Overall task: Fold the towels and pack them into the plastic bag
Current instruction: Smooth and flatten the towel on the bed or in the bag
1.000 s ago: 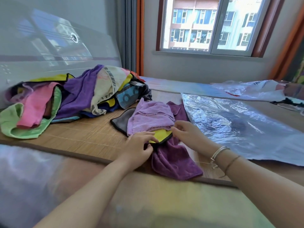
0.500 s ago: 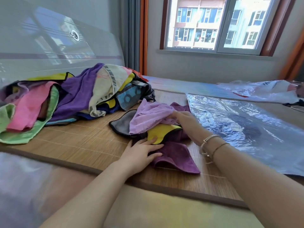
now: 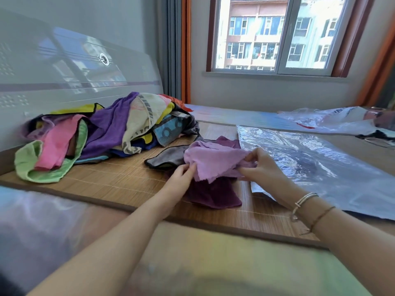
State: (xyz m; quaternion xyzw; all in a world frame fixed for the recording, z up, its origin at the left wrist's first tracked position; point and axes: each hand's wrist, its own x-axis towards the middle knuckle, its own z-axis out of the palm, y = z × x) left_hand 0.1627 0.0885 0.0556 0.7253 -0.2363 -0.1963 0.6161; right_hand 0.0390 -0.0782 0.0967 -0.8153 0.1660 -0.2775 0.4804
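— Starting nearest: what are the two hands doing?

— Both are on one cloth. The left hand (image 3: 185, 170) pinches the near left edge of the lilac towel (image 3: 213, 161) between thumb and fingertips. The right hand (image 3: 264, 165) has its fingers curled round the towel's right side, bunching the fabric there. Two thin bracelets (image 3: 304, 202) sit on the right wrist.

— And the towel itself, flat or lifted?

— Lifted and rumpled, not yet folded. It hangs between the hands above a dark purple towel (image 3: 213, 195), which lies spread on the bamboo mat (image 3: 111, 182). A grey towel with black trim (image 3: 167, 159) lies flat just behind, partly under the lilac one.

— Where is the plastic bag?

— The clear plastic bag (image 3: 316, 167) lies flat on the mat to the right, its near corner just beside the right hand. I cannot tell which end is its mouth.

— What lies farther back?

— To the left, a loose pile of towels (image 3: 106, 133) rests against the pale headboard (image 3: 64, 71): green, pink, violet, cream, blue and yellow, all unfolded. At the far right lies a crumpled white plastic bag (image 3: 342, 122). Beyond is a window (image 3: 275, 35) looking onto apartment blocks, with an orange curtain (image 3: 185, 48) at its left side.
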